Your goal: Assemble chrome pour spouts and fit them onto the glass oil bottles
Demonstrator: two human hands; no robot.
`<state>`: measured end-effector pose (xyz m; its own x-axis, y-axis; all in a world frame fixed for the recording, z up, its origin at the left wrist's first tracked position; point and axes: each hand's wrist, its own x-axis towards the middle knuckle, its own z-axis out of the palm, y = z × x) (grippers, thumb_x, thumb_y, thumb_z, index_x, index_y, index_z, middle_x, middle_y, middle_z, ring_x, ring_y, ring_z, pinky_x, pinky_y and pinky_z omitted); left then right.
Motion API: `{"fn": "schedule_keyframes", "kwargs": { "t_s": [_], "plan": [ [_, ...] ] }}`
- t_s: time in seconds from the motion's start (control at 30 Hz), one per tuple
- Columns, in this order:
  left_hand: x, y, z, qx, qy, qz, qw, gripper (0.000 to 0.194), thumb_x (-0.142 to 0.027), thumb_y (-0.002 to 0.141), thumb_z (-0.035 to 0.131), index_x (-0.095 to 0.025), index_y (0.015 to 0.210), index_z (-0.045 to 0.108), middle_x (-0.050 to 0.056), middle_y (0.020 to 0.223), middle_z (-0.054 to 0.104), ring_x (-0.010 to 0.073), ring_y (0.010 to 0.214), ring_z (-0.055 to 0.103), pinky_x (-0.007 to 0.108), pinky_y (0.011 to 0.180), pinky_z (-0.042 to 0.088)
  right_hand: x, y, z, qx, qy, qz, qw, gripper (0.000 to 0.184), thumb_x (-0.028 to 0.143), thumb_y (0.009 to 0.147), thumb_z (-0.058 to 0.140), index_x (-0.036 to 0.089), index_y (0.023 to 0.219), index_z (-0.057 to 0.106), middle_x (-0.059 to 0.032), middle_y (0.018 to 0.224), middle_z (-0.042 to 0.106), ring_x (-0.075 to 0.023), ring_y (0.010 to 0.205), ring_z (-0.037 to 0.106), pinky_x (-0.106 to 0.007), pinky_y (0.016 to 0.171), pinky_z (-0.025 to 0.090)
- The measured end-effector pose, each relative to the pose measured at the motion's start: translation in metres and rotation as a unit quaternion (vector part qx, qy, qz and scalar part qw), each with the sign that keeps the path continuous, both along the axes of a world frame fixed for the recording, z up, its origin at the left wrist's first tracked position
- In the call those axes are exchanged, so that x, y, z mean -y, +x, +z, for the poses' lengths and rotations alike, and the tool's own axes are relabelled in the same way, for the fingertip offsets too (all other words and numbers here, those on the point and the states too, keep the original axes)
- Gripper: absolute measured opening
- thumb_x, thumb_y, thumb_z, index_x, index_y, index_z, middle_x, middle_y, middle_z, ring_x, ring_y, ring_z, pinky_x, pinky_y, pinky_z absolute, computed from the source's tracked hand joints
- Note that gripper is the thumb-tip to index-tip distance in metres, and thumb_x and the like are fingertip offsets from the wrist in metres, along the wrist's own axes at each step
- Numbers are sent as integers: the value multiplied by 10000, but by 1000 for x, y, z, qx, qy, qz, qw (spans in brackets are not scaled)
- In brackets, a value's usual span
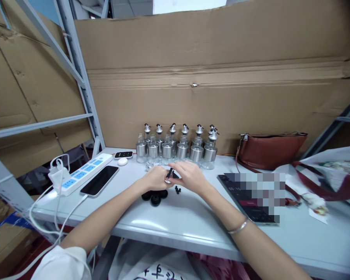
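My left hand (156, 177) and my right hand (189, 177) meet over the table. Both are closed around a small black part (170, 172) with a bit of silver near it; the fingers hide much of it, so its exact kind is unclear. Just below them lie several round black caps (155, 200) and a little group of tiny black pieces (177, 190). Behind the hands stand two rows of glass bottles (182, 149) with silver metal sleeves. Pourer spouts (200, 129) top the back row and the front row's right-end bottle (210, 153); the other front bottles have bare necks.
Small clear pieces (148, 166) lie before the bottles. To the left are a power strip (86, 175), a phone (99, 181) and a white round object (122, 161). A dark tablet (236, 194) and a brown bag (272, 149) lie right. Cardboard (163, 50) walls the back.
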<state>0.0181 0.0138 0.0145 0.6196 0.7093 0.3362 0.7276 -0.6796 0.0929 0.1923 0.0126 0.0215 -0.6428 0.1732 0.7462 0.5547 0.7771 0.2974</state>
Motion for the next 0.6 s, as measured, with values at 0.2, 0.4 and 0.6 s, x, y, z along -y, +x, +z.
{"fn": "schedule_keyframes", "kwargs": {
  "t_s": [0.2,0.4,0.6],
  "plan": [
    [-1,1,-3,16,83,-55,995,271,-323,736,558,-176,529,461,1,488,509,145,500,550,234,475,318,1,-2,-3,-8,57,-10,998,377,400,948,374,150,744,569,-28,601,577,-138,531,453,-264,546,292],
    [-1,2,-3,7,117,-71,991,260,-319,763,565,-167,560,507,10,538,571,151,535,585,237,486,318,-1,-3,-5,9,74,-36,997,446,348,980,279,158,689,559,-22,584,532,-137,515,390,-264,541,264],
    [0,2,-2,-17,135,-85,987,274,-336,798,542,-167,582,557,13,546,585,148,537,586,245,487,299,1,-3,-2,16,102,-49,993,502,360,986,238,163,627,529,-18,552,497,-138,495,351,-268,527,249]
  ]
}}
